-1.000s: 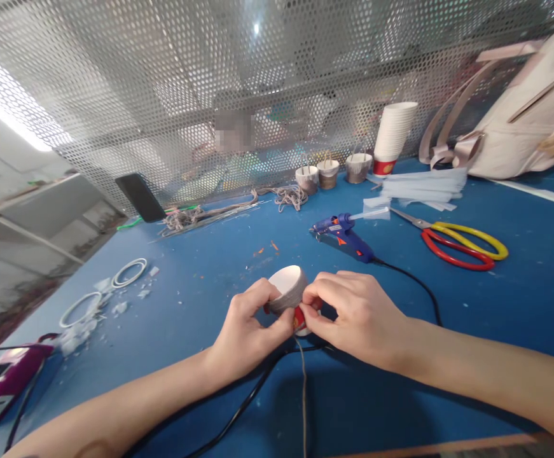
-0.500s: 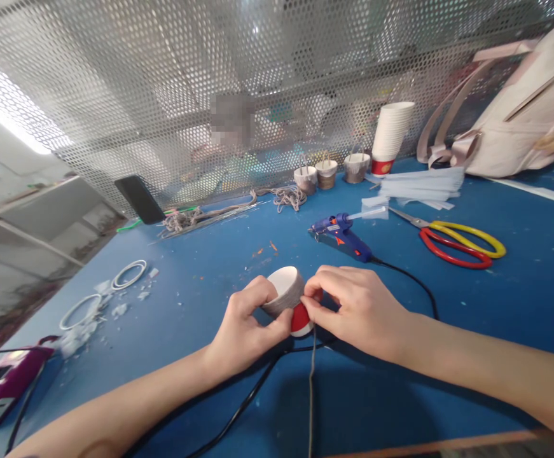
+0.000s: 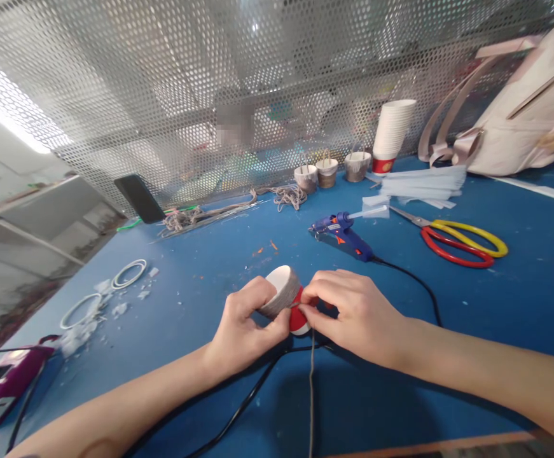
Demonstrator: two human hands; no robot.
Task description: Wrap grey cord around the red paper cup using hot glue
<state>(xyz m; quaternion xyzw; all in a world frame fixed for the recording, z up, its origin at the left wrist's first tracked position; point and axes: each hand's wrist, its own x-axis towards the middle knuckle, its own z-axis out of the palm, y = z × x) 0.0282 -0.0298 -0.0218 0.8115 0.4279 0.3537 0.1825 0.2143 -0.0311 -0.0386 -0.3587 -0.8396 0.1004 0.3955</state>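
A small paper cup (image 3: 299,319), red and white near its base and wound with grey-brown cord toward its open rim, lies tilted in my left hand (image 3: 250,318). That hand's thumb presses the side while its fingers curl over the rim. My right hand (image 3: 353,308) pinches the cord (image 3: 311,388) against the cup's red part, and the cord's tail hangs down toward the table's front edge. Behind the right hand lies a blue hot glue gun (image 3: 341,235), its clear glue stick poking out at the back.
Scissors (image 3: 465,242) with red and yellow handles lie at right. Stacked paper cups (image 3: 394,133), three cord-wrapped cups (image 3: 327,173), cord bundles (image 3: 290,197) and a phone (image 3: 139,198) line the mesh screen. White rings (image 3: 128,275) and a purple power strip (image 3: 7,388) are at left.
The cup has tipped slightly left in my left hand. My right fingers have shifted a little leftward with the cord, which now crosses the red band.
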